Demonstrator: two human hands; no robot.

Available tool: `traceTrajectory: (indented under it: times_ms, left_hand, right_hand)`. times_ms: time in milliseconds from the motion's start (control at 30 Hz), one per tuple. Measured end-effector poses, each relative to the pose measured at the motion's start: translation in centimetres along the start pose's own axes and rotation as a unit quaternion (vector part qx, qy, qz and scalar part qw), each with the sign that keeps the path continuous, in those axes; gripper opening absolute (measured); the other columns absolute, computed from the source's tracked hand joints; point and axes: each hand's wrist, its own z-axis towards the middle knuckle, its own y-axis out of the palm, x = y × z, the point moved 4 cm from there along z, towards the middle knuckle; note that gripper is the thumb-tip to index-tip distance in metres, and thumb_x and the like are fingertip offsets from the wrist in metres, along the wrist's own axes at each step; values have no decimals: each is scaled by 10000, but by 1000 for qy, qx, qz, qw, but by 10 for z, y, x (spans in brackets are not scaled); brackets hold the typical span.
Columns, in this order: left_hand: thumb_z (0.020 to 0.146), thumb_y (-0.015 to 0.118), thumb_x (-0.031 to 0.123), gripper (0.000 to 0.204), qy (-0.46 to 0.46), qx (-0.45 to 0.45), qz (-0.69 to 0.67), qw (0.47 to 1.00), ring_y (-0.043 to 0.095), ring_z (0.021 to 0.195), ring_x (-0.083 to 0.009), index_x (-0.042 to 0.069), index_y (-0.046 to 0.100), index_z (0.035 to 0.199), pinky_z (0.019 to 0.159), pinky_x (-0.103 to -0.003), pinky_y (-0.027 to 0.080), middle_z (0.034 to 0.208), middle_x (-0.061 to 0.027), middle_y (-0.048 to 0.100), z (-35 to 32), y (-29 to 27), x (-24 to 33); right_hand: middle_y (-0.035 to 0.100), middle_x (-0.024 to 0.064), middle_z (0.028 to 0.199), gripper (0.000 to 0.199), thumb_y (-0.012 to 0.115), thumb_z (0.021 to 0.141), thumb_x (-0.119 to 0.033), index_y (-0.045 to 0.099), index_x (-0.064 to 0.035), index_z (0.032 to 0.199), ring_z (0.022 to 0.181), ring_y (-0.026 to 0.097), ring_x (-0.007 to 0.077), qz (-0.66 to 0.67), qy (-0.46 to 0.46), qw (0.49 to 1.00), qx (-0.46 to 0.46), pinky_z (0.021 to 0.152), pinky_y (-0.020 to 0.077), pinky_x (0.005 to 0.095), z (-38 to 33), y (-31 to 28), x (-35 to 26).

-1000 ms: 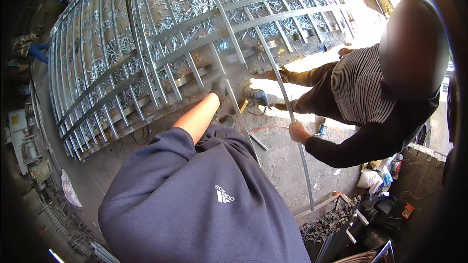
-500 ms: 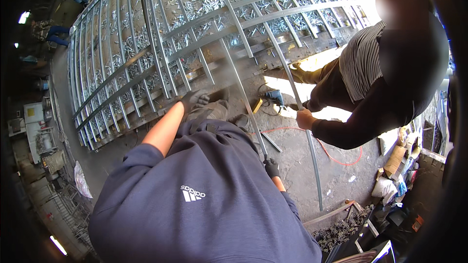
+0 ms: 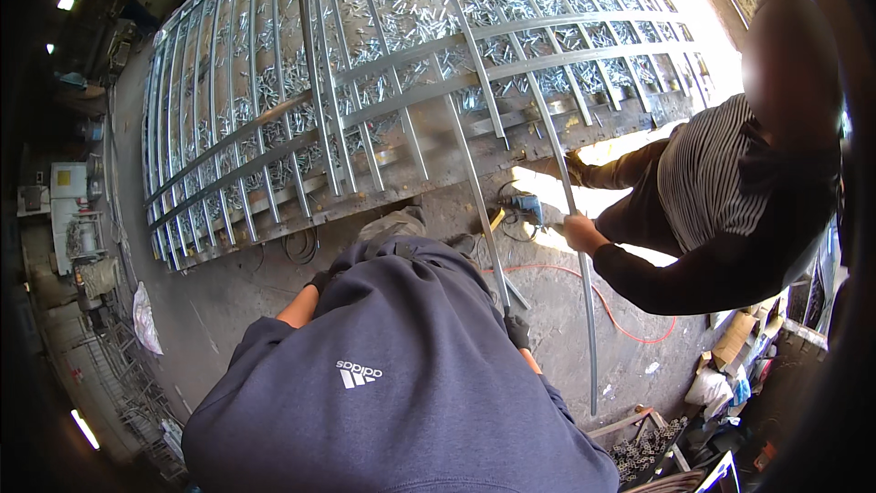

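Note:
My right hand (image 3: 517, 331), in a dark glove, is closed around the near end of a long grey metal bar (image 3: 475, 184). That bar slopes away from me, and its far part lies over the grid of metal bars (image 3: 401, 94) on the big low table. My left hand (image 3: 320, 280), also gloved, is close against my body. The dark sweatshirt hides most of it, so its fingers do not show.
On my right a co-worker's hand (image 3: 578, 231) grips another long metal bar (image 3: 589, 338). Many short shiny metal pieces (image 3: 392, 23) lie beneath the grid. A blue power tool (image 3: 525, 208) and a red hose (image 3: 630, 333) are on the floor. A metal bin (image 3: 680, 443) stands at lower right.
My left hand has drawn back from beside the grid's near edge to my body. My right hand still holds the bar's end. The whole view has shifted slightly.

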Motion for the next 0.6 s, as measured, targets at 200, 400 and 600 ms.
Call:
traceTrajectory:
  times_ms: [200,400,600]
  left_hand:
    - [819,618,353,337,134,73,77,985,646,830,-314,46,654,955,785,-433,505,886,-127,673,20,-21,11]
    - [838,609,296,303,195,163,66,965,651,784,-294,44,631,1006,684,-397,515,885,-137,666,38,-76,22]
    - [949,502,295,209,-243,76,-487,835,538,546,-178,110,579,890,469,-331,417,765,-93,600,47,-82,-3]
  right_hand:
    - [643,37,660,400,603,941,-386,733,-37,794,620,546,117,13,-54,998,41,582,440,329,45,30,-43]
    - [639,140,811,512,612,846,-100,480,-72,1340,733,607,355,-371,-534,755,86,648,469,474,123,146,-312]
    - [595,128,1280,361,540,999,-175,530,4,1313,1186,553,215,34,-566,822,-44,1023,408,315,121,135,-429]
